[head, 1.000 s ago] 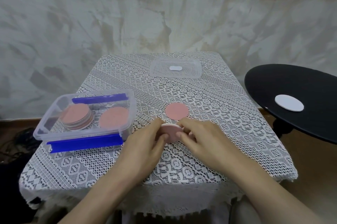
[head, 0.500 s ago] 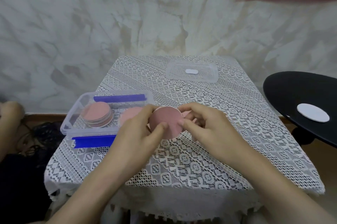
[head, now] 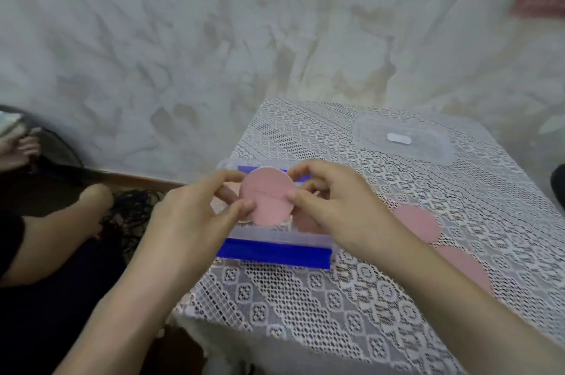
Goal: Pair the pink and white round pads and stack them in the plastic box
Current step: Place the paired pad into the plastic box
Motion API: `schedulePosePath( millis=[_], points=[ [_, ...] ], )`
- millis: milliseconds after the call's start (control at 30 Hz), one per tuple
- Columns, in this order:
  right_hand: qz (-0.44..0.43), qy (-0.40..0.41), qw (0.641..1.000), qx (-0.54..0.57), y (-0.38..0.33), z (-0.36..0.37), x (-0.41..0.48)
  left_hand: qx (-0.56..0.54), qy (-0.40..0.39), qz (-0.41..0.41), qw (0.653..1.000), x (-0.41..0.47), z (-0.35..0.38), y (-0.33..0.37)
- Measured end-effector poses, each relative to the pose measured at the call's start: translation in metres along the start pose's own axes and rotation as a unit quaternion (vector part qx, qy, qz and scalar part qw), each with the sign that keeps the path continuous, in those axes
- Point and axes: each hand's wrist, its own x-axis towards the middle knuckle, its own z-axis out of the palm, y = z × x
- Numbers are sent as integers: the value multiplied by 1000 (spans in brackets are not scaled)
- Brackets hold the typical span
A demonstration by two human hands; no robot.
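Note:
I hold a pink round pad (head: 267, 197) upright above the clear plastic box (head: 275, 235) with blue clip handles. My left hand (head: 195, 209) pinches its left edge and my right hand (head: 333, 203) pinches its right edge. A thin white rim shows along the pad's top edge. Most of the box's inside is hidden behind my hands; a bit of pink shows within it. Two more pink pads lie on the lace cloth to the right, one (head: 417, 222) beside my right wrist and another (head: 464, 267) partly under my forearm.
The box's clear lid (head: 400, 142) lies at the far side of the lace-covered table (head: 305, 307). Another person's legs and foot (head: 94, 194) and black cables (head: 131, 212) are on the floor at left. A marbled wall stands behind.
Both hands have carried the pad left, from over the cloth to above the box. The view has swung left, so the black side table has left the frame.

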Motion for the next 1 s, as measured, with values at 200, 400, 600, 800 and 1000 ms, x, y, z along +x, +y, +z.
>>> schedulePosePath(
  millis=[200,400,600,800,1000],
  points=[
    [10,-32,995,-90,-11,21,41,94,12,-34,995,10,-8,-35],
    [-18,-31,952,-305,-9,38,50,101,-38,-58,992,6,-2,-39],
    [-25,-100,920,-378,-13,40,49,86,-39,-58,994,3,-4,-42],
    [-33,-115,907,-403,-12,42,52,73,-33,-53,995,3,-4,-43],
    [-72,-96,906,-407,-6,45,53,56,-20,-40,997,4,-3,-49]
  ],
)
